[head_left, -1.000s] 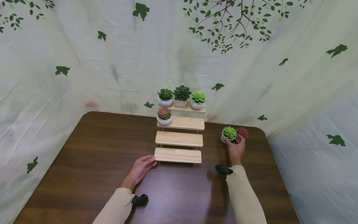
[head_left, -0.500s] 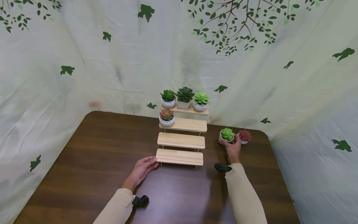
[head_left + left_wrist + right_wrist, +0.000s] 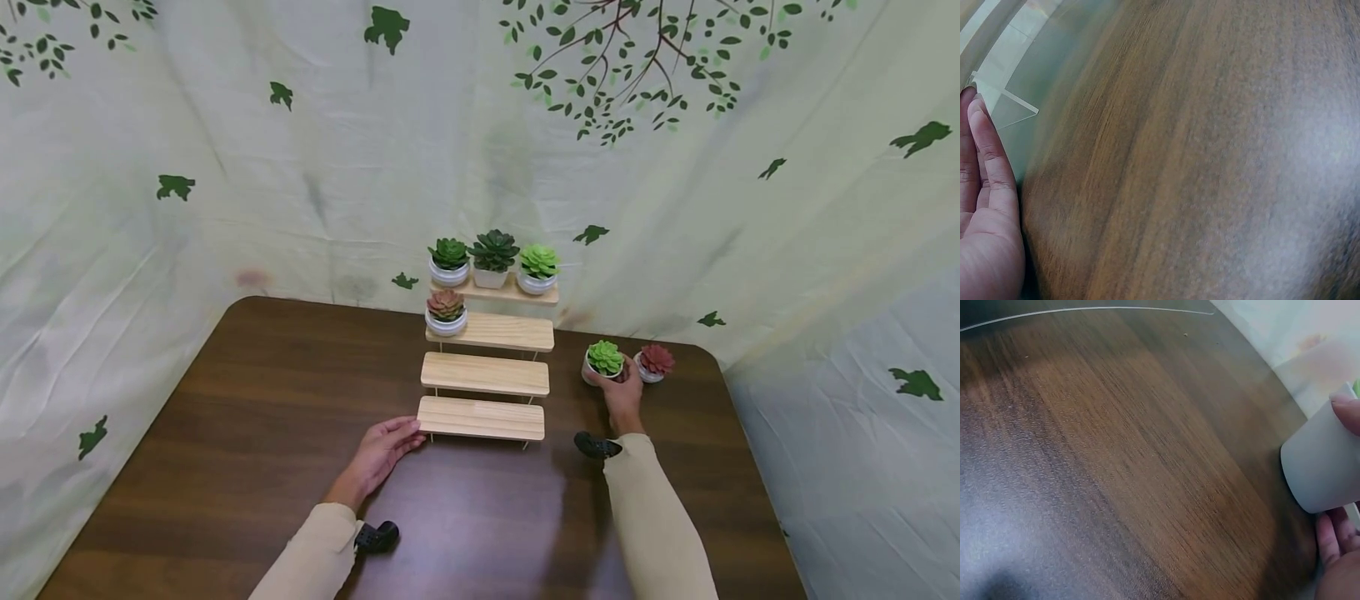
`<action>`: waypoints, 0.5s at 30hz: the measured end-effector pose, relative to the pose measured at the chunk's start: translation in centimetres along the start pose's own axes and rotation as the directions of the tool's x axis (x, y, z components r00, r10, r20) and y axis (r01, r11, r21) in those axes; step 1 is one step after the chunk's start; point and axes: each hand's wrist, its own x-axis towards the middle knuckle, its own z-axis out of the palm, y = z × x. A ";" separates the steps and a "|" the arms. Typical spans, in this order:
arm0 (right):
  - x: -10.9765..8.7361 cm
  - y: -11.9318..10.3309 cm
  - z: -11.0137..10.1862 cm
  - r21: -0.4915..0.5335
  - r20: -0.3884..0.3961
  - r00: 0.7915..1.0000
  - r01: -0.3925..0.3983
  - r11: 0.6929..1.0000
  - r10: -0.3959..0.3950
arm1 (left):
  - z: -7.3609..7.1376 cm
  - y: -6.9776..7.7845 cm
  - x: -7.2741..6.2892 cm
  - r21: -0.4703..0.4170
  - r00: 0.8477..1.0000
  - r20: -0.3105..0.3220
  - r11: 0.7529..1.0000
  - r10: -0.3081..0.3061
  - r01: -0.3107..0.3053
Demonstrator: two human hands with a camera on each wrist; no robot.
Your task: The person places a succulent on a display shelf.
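In the head view, a wooden tiered stand (image 3: pixel 482 417) has several step-like shelves. My left hand (image 3: pixel 384 457) holds the left end of its lowest shelf; in the left wrist view its fingers (image 3: pixel 997 169) reach a clear leg (image 3: pixel 1019 102). To the right, my right hand (image 3: pixel 624 393) grips the white pot of a light green succulent (image 3: pixel 604 357). The right wrist view shows the thumb against this white pot (image 3: pixel 1325 464); whether its base touches the table is unclear. Just beyond that hand sits a red succulent (image 3: pixel 656 362) in a white pot.
Along the top shelf stand a green succulent (image 3: pixel 448 253), a dark green succulent (image 3: pixel 492 252) and a bright green succulent (image 3: pixel 537 263). A reddish succulent (image 3: pixel 446 307) occupies the second shelf's left end. A leaf-printed cloth (image 3: pixel 315 167) hangs behind the brown table (image 3: pixel 262 400).
My right hand has shifted slightly left with the light green succulent, away from the red one, whose pot now shows. The left hand stays at the lowest shelf. The head view has shifted slightly.
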 end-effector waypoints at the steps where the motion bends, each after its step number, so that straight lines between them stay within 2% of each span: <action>1: -0.1 0.0 -0.1 -0.003 0.002 1.000 -0.007 1.000 0.007 | 0.0 0.0 0.0 0.007 1.000 0.006 1.000 0.000 0.000; 8: -0.7 0.2 -0.5 -0.019 0.019 0.999 -0.045 0.999 0.046 | -0.1 -0.2 0.2 0.013 1.000 0.004 1.000 -0.018 0.018; 15: -1.1 -1.3 0.0 0.041 0.053 0.998 -0.031 0.999 0.029 | 0.0 0.0 0.1 -0.006 1.000 0.012 1.000 -0.010 0.010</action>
